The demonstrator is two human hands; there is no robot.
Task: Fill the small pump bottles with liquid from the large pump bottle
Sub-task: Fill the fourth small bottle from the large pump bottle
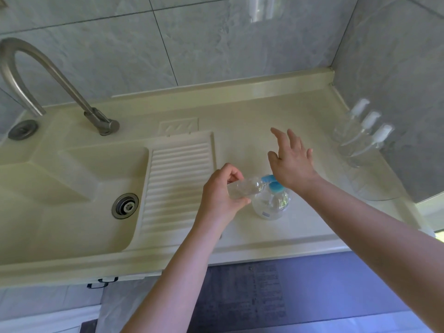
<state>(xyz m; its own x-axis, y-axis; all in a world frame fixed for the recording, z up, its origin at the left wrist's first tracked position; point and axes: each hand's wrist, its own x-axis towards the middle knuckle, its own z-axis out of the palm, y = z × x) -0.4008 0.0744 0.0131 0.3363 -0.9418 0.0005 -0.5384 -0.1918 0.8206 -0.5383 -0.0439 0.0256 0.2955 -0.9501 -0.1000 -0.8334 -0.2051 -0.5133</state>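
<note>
Head view, close, looking down on counter.

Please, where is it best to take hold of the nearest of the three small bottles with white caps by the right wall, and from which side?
Probably grip the nearest small bottle around its clear body, below the white cap. Come from the left, the open counter side: the wall blocks the right and another bottle stands close behind. The open right hand is closest.

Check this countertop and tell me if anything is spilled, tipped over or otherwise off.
Nothing stands out. No spill shows on the countertop. The left hand holds one small bottle tilted at the large pump bottle, as filling needs. Three small pump bottles stand together near the right wall. The right hand hovers open.
</note>
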